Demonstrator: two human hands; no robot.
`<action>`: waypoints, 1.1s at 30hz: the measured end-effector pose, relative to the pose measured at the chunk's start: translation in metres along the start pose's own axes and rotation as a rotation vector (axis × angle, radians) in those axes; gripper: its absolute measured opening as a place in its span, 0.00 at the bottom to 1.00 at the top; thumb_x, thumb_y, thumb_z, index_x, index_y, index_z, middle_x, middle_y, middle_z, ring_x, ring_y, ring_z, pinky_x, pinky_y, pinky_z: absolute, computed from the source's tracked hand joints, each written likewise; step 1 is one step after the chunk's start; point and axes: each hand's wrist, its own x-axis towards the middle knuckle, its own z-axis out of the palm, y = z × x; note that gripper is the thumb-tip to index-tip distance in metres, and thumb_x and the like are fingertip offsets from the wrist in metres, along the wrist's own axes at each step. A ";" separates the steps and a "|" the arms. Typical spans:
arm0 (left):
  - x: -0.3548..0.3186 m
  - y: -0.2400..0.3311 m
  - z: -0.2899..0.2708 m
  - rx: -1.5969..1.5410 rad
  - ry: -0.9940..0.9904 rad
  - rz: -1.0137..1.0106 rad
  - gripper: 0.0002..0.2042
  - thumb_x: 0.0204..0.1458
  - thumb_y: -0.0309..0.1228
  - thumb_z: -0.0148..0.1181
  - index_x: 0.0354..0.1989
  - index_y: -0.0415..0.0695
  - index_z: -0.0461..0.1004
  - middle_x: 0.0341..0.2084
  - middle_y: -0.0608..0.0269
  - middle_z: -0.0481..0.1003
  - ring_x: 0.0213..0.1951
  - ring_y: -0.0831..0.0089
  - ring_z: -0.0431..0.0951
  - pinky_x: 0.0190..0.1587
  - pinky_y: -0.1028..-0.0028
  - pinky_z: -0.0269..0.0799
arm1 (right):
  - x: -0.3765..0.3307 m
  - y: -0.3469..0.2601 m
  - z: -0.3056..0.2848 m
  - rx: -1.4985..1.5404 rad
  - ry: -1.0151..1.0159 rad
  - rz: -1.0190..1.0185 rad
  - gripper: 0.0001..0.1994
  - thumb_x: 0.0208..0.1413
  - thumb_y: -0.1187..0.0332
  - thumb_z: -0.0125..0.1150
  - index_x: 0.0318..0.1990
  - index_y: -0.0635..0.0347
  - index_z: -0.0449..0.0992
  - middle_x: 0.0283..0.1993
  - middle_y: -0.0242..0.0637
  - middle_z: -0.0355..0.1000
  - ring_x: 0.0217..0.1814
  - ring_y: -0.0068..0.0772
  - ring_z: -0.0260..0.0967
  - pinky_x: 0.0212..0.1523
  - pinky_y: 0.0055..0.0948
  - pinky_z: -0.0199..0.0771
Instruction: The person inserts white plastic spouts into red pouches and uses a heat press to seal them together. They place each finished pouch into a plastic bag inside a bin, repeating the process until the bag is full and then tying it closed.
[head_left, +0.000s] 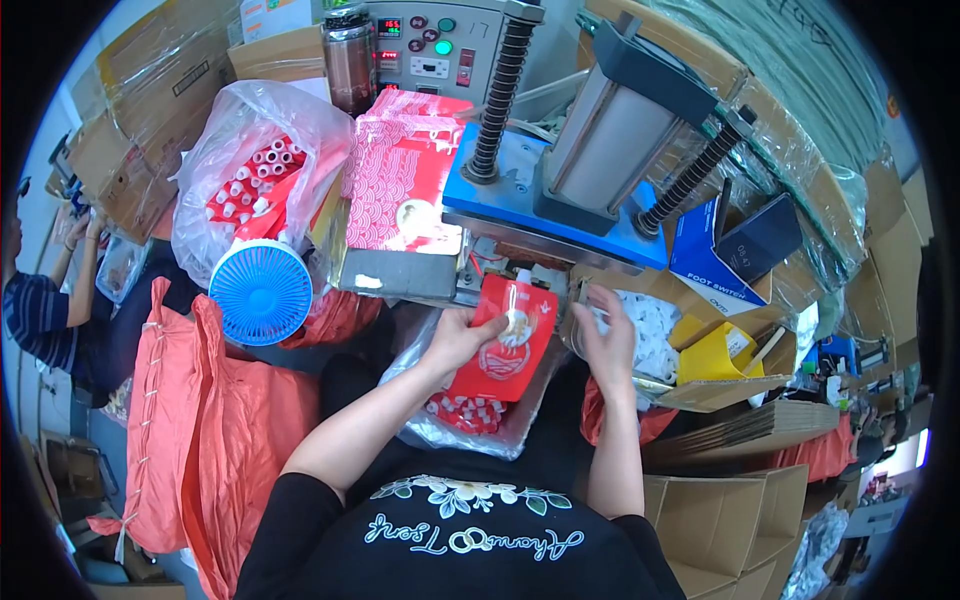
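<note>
Red spouted pouch [508, 345] sits in front of my chest, just below the press, tilted a bit, white spout end up. My left hand [455, 335] is closed on its left edge, thumb across the front near the white round fitment. My right hand [608, 335] is off to the right of the pouch, fingers loosely curled and pointing up, not touching it that I can see; whether anything small is pinched in it I cannot tell.

Under the pouch, on my lap, a clear plastic bag [470, 415] with more red pouches and white spouts in it. Right of my right hand, a cardboard box [700, 385] holding white caps [650, 325] and a yellow scoop [712, 355].

Above: pneumatic press [600, 150] with blue plate, two black springs, grey control panel behind. Stack of red pouches [405, 185] on the ledge left of the press. Further left, big clear bag [255, 175] of red pouches with white spouts, and a small blue fan [262, 292] below it. Orange sacks [200, 420] at my left side. Another person's striped sleeve [35, 315] at far left edge. Flat cardboard [740, 430] stacked at right.
</note>
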 end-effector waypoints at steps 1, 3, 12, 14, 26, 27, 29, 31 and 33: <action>0.002 0.007 0.004 -0.146 0.021 -0.070 0.16 0.55 0.34 0.66 0.42 0.31 0.78 0.34 0.55 0.82 0.33 0.71 0.83 0.37 0.73 0.77 | 0.001 0.006 -0.012 -0.128 0.011 0.057 0.17 0.57 0.64 0.62 0.51 0.64 0.75 0.50 0.50 0.76 0.53 0.50 0.73 0.52 0.37 0.70; 0.007 0.017 0.006 -0.206 0.024 -0.112 0.15 0.55 0.32 0.66 0.42 0.30 0.77 0.35 0.52 0.81 0.33 0.71 0.83 0.37 0.73 0.78 | -0.001 0.019 -0.028 -0.320 0.026 0.073 0.16 0.58 0.64 0.61 0.51 0.61 0.76 0.49 0.48 0.76 0.52 0.51 0.73 0.52 0.39 0.71; 0.044 0.023 -0.043 0.442 0.106 0.217 0.15 0.54 0.32 0.65 0.46 0.37 0.77 0.36 0.56 0.81 0.35 0.65 0.82 0.39 0.68 0.78 | -0.014 0.039 -0.008 -0.573 -0.078 0.008 0.14 0.56 0.64 0.62 0.49 0.55 0.76 0.43 0.44 0.71 0.44 0.51 0.72 0.43 0.44 0.71; 0.052 0.041 -0.069 0.792 0.394 0.511 0.21 0.53 0.33 0.64 0.55 0.40 0.73 0.50 0.52 0.75 0.49 0.58 0.77 0.50 0.63 0.72 | -0.013 0.040 -0.010 -0.527 -0.059 -0.005 0.14 0.56 0.65 0.62 0.49 0.55 0.75 0.43 0.45 0.70 0.43 0.49 0.73 0.42 0.43 0.71; -0.009 -0.001 -0.115 1.038 0.606 0.752 0.10 0.49 0.27 0.63 0.41 0.50 0.81 0.44 0.66 0.79 0.55 0.64 0.72 0.68 0.47 0.43 | -0.016 0.057 -0.028 -0.153 0.091 0.139 0.14 0.55 0.75 0.59 0.49 0.60 0.71 0.41 0.41 0.72 0.32 0.36 0.70 0.34 0.33 0.69; -0.009 0.005 -0.109 0.936 0.607 0.716 0.08 0.50 0.27 0.63 0.39 0.48 0.81 0.40 0.64 0.80 0.52 0.64 0.74 0.67 0.47 0.44 | -0.017 0.054 -0.029 -0.166 0.095 0.140 0.14 0.55 0.75 0.59 0.49 0.60 0.71 0.41 0.41 0.72 0.32 0.36 0.70 0.34 0.33 0.69; -0.019 0.022 -0.087 0.691 0.435 0.709 0.08 0.53 0.25 0.62 0.41 0.43 0.81 0.35 0.62 0.81 0.42 0.69 0.79 0.55 0.65 0.65 | -0.018 0.048 -0.032 -0.029 0.091 0.056 0.15 0.55 0.76 0.59 0.51 0.60 0.73 0.45 0.39 0.72 0.36 0.33 0.72 0.37 0.31 0.71; -0.042 0.029 -0.058 0.284 0.212 0.540 0.09 0.56 0.26 0.63 0.45 0.38 0.80 0.35 0.66 0.81 0.36 0.83 0.77 0.41 0.79 0.72 | -0.018 0.025 -0.024 0.083 0.002 0.092 0.13 0.55 0.75 0.61 0.49 0.61 0.74 0.44 0.37 0.75 0.43 0.30 0.73 0.42 0.27 0.72; -0.048 0.012 -0.049 0.238 0.115 0.418 0.10 0.56 0.27 0.63 0.44 0.37 0.81 0.34 0.66 0.81 0.35 0.83 0.77 0.41 0.79 0.72 | -0.018 -0.006 -0.013 0.197 -0.077 0.050 0.13 0.55 0.74 0.62 0.48 0.62 0.73 0.42 0.36 0.76 0.45 0.29 0.74 0.44 0.27 0.73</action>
